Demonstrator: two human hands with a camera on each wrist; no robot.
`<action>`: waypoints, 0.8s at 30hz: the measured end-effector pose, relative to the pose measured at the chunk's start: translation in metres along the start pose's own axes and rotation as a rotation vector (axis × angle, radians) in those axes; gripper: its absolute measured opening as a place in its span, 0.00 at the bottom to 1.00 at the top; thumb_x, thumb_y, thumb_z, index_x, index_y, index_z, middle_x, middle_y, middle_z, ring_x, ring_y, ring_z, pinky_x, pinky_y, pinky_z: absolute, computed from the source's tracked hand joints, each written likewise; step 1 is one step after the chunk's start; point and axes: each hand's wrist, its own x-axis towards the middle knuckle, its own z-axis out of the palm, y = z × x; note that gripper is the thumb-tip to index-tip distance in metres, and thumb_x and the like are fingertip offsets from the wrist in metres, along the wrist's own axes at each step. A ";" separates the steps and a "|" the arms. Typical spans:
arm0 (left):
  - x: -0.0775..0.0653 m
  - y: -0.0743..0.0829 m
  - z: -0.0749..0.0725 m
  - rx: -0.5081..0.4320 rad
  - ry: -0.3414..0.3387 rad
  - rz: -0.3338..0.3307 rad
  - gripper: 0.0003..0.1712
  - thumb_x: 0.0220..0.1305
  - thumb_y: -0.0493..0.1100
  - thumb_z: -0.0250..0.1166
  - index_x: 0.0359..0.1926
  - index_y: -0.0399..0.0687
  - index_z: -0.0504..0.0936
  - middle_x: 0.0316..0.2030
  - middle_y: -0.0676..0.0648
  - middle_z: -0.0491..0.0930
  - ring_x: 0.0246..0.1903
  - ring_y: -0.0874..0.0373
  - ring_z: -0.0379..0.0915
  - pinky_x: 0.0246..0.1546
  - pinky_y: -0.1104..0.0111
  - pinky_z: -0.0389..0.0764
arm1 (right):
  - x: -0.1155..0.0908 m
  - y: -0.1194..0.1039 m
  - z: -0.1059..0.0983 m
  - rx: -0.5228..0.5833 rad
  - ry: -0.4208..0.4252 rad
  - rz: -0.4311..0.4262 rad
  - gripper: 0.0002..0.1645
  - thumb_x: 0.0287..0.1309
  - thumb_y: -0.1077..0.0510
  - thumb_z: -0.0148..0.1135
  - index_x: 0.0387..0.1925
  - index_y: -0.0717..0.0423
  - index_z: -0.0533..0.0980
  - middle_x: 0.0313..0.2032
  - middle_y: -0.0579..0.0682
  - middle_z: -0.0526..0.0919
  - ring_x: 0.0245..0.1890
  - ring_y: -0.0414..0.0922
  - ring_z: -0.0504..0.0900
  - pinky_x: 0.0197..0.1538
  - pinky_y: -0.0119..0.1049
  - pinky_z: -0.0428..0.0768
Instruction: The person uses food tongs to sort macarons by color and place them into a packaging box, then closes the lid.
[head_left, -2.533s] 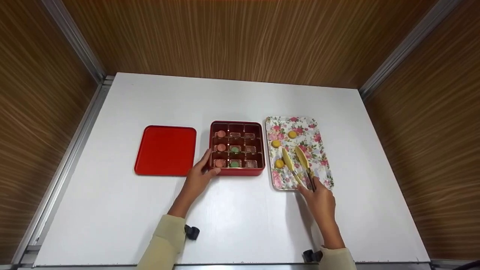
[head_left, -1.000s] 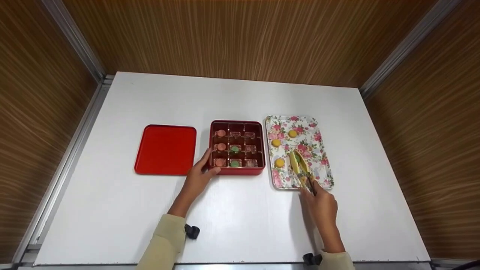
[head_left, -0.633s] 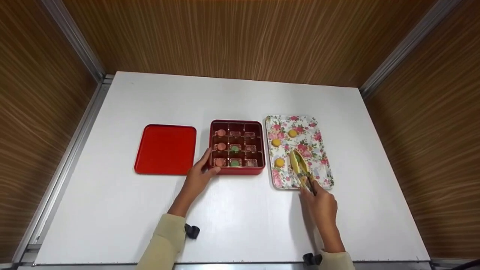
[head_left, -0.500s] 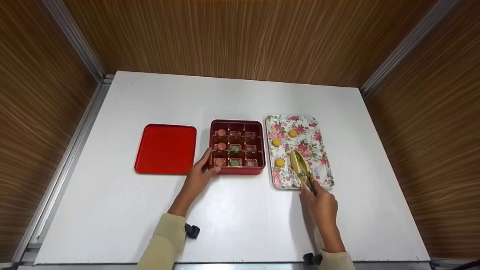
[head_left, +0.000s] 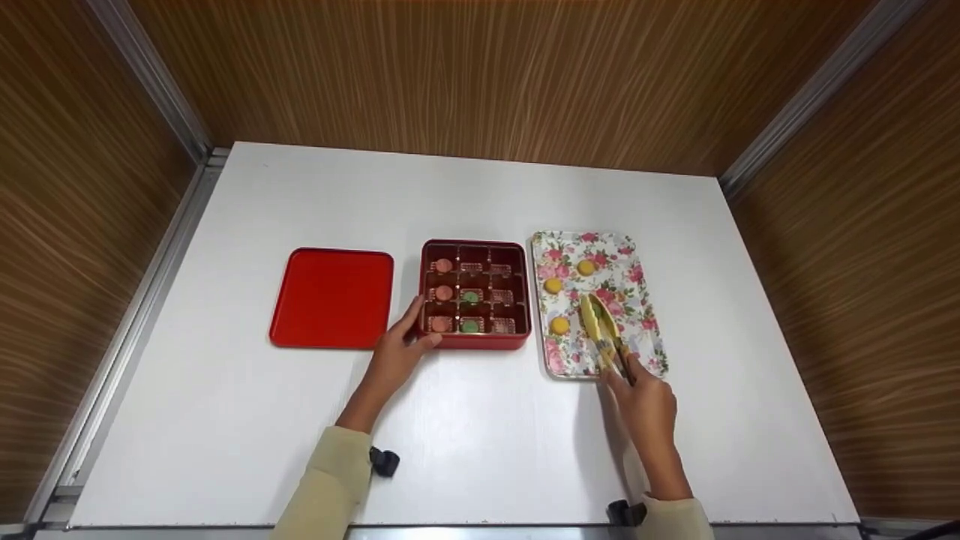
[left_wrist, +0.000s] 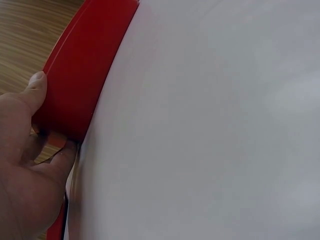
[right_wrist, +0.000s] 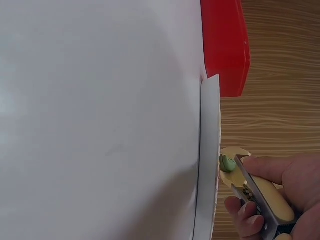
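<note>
The hands are well apart. The left hand (head_left: 394, 360) grips the near left corner of the red box (head_left: 480, 343), thumb on the front wall and fingers along the left side. The right hand (head_left: 646, 401) is clamped on the tongs (head_left: 589, 315), pinching their arms from either side, with the yellow tips over the floral tray (head_left: 622, 289). Between those tips sits a round green piece (right_wrist: 227, 163), seen best from the right wrist; whether it touches the tray I cannot tell.

The box stands in the middle of the desk (head_left: 480, 450), its insert divided into 9 compartments. The left column holds 3 pink pieces (head_left: 443, 293), 1 in each compartment, and the middle column holds 2 green pieces (head_left: 470, 297), in the middle and near rows. Just to the right of the box lies the tray, bearing 3 yellow pieces (head_left: 559, 325) to the left of the tongs and beyond them. On the other side, a flat red lid (head_left: 330, 300) lies beside the box, its near right corner close to the left hand
</note>
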 end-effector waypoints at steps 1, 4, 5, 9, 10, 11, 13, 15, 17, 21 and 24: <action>0.000 0.000 0.000 -0.001 0.001 -0.001 0.46 0.64 0.57 0.69 0.78 0.69 0.57 0.78 0.53 0.54 0.75 0.50 0.56 0.71 0.56 0.66 | 0.001 -0.001 0.000 0.000 -0.001 -0.009 0.33 0.64 0.52 0.69 0.64 0.67 0.73 0.56 0.69 0.79 0.54 0.67 0.81 0.50 0.62 0.79; 0.000 0.000 0.000 -0.015 0.000 0.005 0.46 0.64 0.55 0.69 0.78 0.67 0.57 0.78 0.52 0.54 0.75 0.49 0.56 0.71 0.55 0.66 | 0.003 -0.005 0.001 -0.005 0.004 -0.041 0.33 0.63 0.51 0.69 0.63 0.67 0.75 0.53 0.69 0.82 0.51 0.66 0.83 0.49 0.61 0.80; 0.000 0.000 0.000 -0.015 0.001 0.005 0.46 0.64 0.55 0.69 0.78 0.68 0.57 0.78 0.52 0.54 0.75 0.49 0.56 0.71 0.55 0.66 | 0.004 -0.006 0.001 -0.006 0.008 -0.053 0.33 0.63 0.51 0.69 0.63 0.66 0.75 0.52 0.68 0.82 0.49 0.65 0.84 0.48 0.60 0.81; 0.000 0.000 0.000 -0.009 0.005 -0.003 0.45 0.65 0.54 0.69 0.78 0.69 0.57 0.78 0.53 0.54 0.75 0.50 0.55 0.71 0.55 0.66 | 0.008 -0.015 0.002 -0.014 0.038 -0.106 0.31 0.62 0.52 0.70 0.62 0.65 0.77 0.49 0.67 0.84 0.46 0.65 0.85 0.46 0.61 0.81; 0.000 0.000 0.001 -0.004 0.005 -0.005 0.45 0.65 0.54 0.69 0.78 0.70 0.57 0.78 0.53 0.54 0.75 0.50 0.55 0.71 0.56 0.66 | 0.009 -0.018 0.002 -0.014 0.044 -0.116 0.31 0.61 0.52 0.71 0.61 0.65 0.77 0.49 0.67 0.84 0.46 0.65 0.85 0.46 0.61 0.80; 0.000 0.000 0.001 0.000 0.006 -0.006 0.45 0.65 0.54 0.69 0.78 0.70 0.56 0.78 0.54 0.54 0.75 0.51 0.55 0.71 0.56 0.66 | 0.010 -0.021 0.002 -0.013 0.045 -0.125 0.31 0.61 0.52 0.71 0.61 0.64 0.77 0.49 0.67 0.84 0.47 0.65 0.85 0.46 0.61 0.80; 0.000 0.000 0.001 0.005 0.006 -0.008 0.45 0.66 0.55 0.68 0.78 0.71 0.56 0.78 0.54 0.55 0.75 0.51 0.55 0.71 0.55 0.66 | 0.013 -0.027 0.002 -0.014 0.040 -0.147 0.32 0.61 0.51 0.72 0.61 0.64 0.77 0.49 0.67 0.85 0.48 0.64 0.85 0.47 0.61 0.81; -0.001 0.000 0.000 0.021 0.005 -0.008 0.46 0.65 0.56 0.68 0.78 0.72 0.56 0.78 0.54 0.55 0.75 0.51 0.55 0.71 0.55 0.66 | 0.015 -0.033 0.003 -0.006 0.037 -0.179 0.32 0.61 0.51 0.72 0.61 0.64 0.77 0.48 0.66 0.86 0.44 0.63 0.87 0.44 0.59 0.82; -0.001 0.000 0.000 0.026 0.002 -0.008 0.46 0.64 0.58 0.68 0.78 0.72 0.55 0.78 0.53 0.55 0.75 0.50 0.55 0.71 0.55 0.66 | 0.016 -0.040 0.004 0.002 0.035 -0.208 0.32 0.61 0.51 0.71 0.62 0.64 0.77 0.46 0.65 0.87 0.38 0.61 0.88 0.38 0.57 0.81; -0.001 0.002 0.000 0.032 0.001 -0.004 0.47 0.62 0.60 0.68 0.78 0.73 0.55 0.77 0.51 0.55 0.75 0.50 0.56 0.70 0.55 0.67 | 0.018 -0.051 0.008 0.008 0.056 -0.267 0.32 0.60 0.51 0.72 0.62 0.62 0.78 0.44 0.64 0.88 0.34 0.60 0.88 0.35 0.56 0.81; -0.002 0.002 0.001 0.027 0.004 -0.009 0.47 0.62 0.60 0.68 0.78 0.73 0.56 0.78 0.52 0.55 0.75 0.50 0.55 0.70 0.55 0.68 | 0.020 -0.060 0.012 0.007 0.056 -0.296 0.31 0.59 0.51 0.73 0.61 0.61 0.79 0.43 0.62 0.89 0.37 0.61 0.88 0.36 0.57 0.82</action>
